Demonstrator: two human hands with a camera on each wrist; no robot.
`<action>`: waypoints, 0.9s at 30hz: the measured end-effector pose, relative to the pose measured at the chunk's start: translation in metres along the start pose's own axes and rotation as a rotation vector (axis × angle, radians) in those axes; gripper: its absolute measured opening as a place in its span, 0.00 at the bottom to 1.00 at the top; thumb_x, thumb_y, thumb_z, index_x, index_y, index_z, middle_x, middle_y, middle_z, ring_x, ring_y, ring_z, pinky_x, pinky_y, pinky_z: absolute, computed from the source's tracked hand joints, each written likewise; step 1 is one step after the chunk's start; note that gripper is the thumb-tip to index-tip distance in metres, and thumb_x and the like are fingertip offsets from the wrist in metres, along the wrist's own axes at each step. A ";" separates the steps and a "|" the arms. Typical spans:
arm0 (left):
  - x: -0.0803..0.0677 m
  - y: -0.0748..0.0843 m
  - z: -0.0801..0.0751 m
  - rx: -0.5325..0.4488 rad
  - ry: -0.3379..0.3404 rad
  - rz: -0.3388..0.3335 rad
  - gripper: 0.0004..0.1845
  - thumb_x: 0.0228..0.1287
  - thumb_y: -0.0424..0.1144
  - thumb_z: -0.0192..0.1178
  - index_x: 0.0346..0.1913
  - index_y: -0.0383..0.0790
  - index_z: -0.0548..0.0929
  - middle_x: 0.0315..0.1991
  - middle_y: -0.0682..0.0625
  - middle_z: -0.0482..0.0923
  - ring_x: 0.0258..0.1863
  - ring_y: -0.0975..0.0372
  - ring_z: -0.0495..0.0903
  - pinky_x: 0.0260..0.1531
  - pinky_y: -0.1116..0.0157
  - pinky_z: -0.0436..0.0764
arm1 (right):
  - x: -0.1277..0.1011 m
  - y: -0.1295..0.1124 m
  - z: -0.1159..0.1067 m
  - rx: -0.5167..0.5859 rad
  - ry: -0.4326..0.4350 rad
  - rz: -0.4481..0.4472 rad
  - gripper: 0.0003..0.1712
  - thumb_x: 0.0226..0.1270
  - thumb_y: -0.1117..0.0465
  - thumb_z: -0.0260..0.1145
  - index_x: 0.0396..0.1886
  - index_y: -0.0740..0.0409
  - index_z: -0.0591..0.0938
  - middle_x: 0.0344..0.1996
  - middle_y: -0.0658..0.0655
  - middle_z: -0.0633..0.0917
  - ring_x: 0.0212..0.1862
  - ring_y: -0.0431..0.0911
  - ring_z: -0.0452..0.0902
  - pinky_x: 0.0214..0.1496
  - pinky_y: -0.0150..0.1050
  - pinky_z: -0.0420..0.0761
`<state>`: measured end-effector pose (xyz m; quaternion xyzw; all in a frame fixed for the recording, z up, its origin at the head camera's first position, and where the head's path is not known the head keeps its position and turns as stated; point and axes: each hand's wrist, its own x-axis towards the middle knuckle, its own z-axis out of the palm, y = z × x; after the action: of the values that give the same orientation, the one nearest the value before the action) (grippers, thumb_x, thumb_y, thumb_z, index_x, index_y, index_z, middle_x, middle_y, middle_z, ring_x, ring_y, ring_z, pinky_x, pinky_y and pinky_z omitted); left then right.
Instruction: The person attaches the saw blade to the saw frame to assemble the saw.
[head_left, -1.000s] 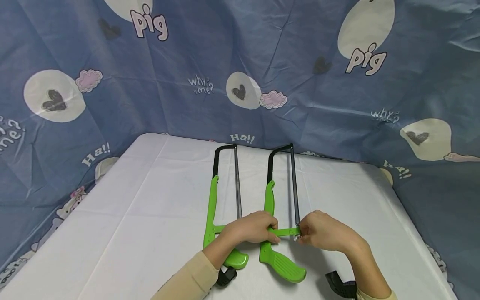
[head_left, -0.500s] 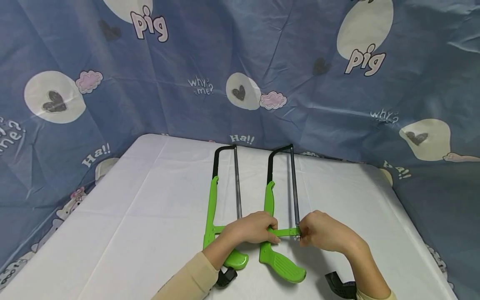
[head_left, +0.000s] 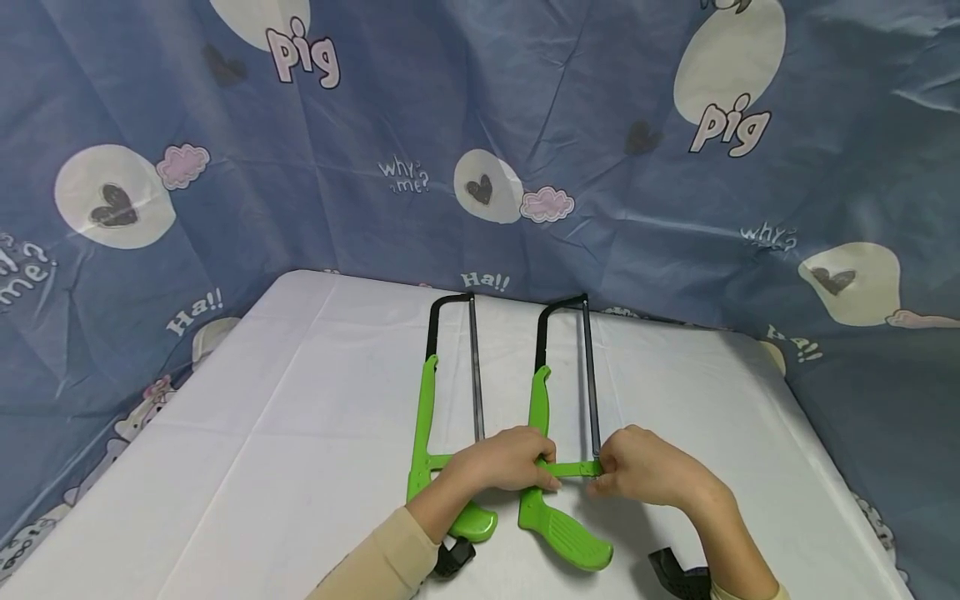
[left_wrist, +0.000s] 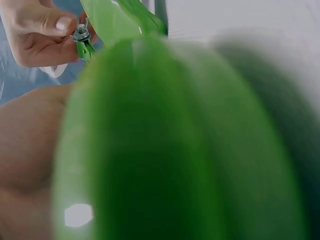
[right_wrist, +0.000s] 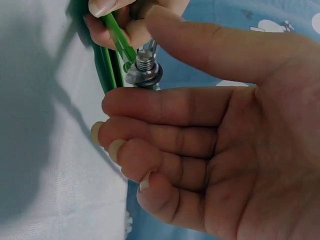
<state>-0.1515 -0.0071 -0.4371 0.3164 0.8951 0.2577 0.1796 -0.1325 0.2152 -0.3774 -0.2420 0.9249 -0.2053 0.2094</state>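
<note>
White table cloth (head_left: 262, 433), blue cartoon backdrop (head_left: 225, 167), 2 green hacksaws, both hands grasping right saw (head_left: 570, 467).

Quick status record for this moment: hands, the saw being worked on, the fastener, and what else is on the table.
left hand: grips the green crossbar of the right hacksaw
right hand: thumb and forefinger at the wing nut on the blade end
right hacksaw: flat on the table, blade in the frame
left hacksaw: flat beside it, partly under the left forearm
table: white cloth cover
backdrop: blue printed sheet
</note>
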 end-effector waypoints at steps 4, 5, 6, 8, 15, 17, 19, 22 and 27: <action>0.000 0.000 0.000 0.005 -0.001 -0.001 0.12 0.64 0.50 0.67 0.28 0.51 0.78 0.28 0.60 0.70 0.27 0.69 0.66 0.29 0.73 0.67 | 0.000 -0.001 0.001 0.006 0.011 0.027 0.31 0.57 0.50 0.75 0.09 0.45 0.62 0.10 0.41 0.58 0.17 0.37 0.49 0.20 0.30 0.53; 0.000 0.000 0.000 0.004 -0.002 -0.002 0.12 0.64 0.50 0.67 0.28 0.51 0.78 0.28 0.60 0.70 0.27 0.69 0.66 0.29 0.73 0.67 | 0.000 -0.002 0.001 0.005 0.015 0.029 0.31 0.57 0.50 0.75 0.09 0.45 0.62 0.10 0.41 0.58 0.17 0.37 0.49 0.20 0.30 0.53; 0.000 0.000 0.000 0.005 -0.003 -0.003 0.12 0.64 0.50 0.67 0.28 0.51 0.78 0.28 0.60 0.70 0.27 0.69 0.66 0.29 0.73 0.67 | 0.000 -0.002 0.001 0.002 0.018 0.031 0.31 0.57 0.50 0.74 0.09 0.45 0.61 0.10 0.41 0.57 0.17 0.37 0.49 0.20 0.30 0.53; 0.000 0.000 0.000 0.006 -0.005 -0.003 0.12 0.64 0.50 0.67 0.28 0.51 0.78 0.28 0.60 0.69 0.27 0.69 0.66 0.29 0.73 0.67 | 0.000 -0.003 0.002 -0.002 0.022 0.035 0.31 0.57 0.51 0.74 0.09 0.45 0.61 0.10 0.41 0.57 0.17 0.37 0.49 0.20 0.30 0.53; 0.000 0.000 0.000 0.005 -0.006 -0.003 0.12 0.64 0.50 0.67 0.28 0.51 0.78 0.28 0.60 0.69 0.27 0.69 0.66 0.29 0.73 0.67 | 0.000 -0.004 0.005 -0.026 0.038 0.070 0.32 0.56 0.49 0.75 0.08 0.45 0.61 0.09 0.40 0.57 0.16 0.36 0.49 0.19 0.30 0.53; -0.001 0.001 0.000 0.008 -0.007 -0.006 0.12 0.64 0.50 0.66 0.28 0.51 0.78 0.28 0.60 0.69 0.28 0.69 0.66 0.29 0.73 0.66 | 0.001 -0.005 0.006 -0.050 0.057 0.068 0.33 0.55 0.48 0.76 0.07 0.44 0.61 0.08 0.39 0.56 0.15 0.36 0.49 0.19 0.30 0.53; -0.001 0.001 0.000 0.014 -0.007 -0.009 0.12 0.64 0.50 0.67 0.28 0.51 0.78 0.28 0.60 0.69 0.28 0.69 0.66 0.30 0.73 0.67 | 0.001 -0.006 0.008 -0.079 0.080 0.064 0.33 0.54 0.48 0.76 0.07 0.44 0.61 0.08 0.39 0.56 0.15 0.36 0.49 0.18 0.30 0.52; -0.001 0.001 0.000 0.027 -0.005 -0.011 0.12 0.64 0.50 0.66 0.28 0.51 0.77 0.29 0.59 0.69 0.28 0.69 0.66 0.30 0.73 0.66 | 0.002 -0.008 0.009 -0.113 0.105 0.068 0.32 0.53 0.49 0.76 0.06 0.44 0.62 0.07 0.39 0.57 0.14 0.36 0.50 0.18 0.30 0.52; -0.001 0.002 0.000 0.029 0.001 -0.011 0.12 0.64 0.50 0.66 0.28 0.51 0.77 0.29 0.59 0.69 0.29 0.69 0.66 0.30 0.73 0.66 | 0.003 -0.009 0.010 -0.131 0.110 0.092 0.26 0.52 0.51 0.75 0.06 0.45 0.68 0.08 0.40 0.61 0.15 0.36 0.53 0.18 0.31 0.54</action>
<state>-0.1495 -0.0068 -0.4362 0.3138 0.9006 0.2438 0.1758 -0.1267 0.2040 -0.3819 -0.2006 0.9567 -0.1473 0.1511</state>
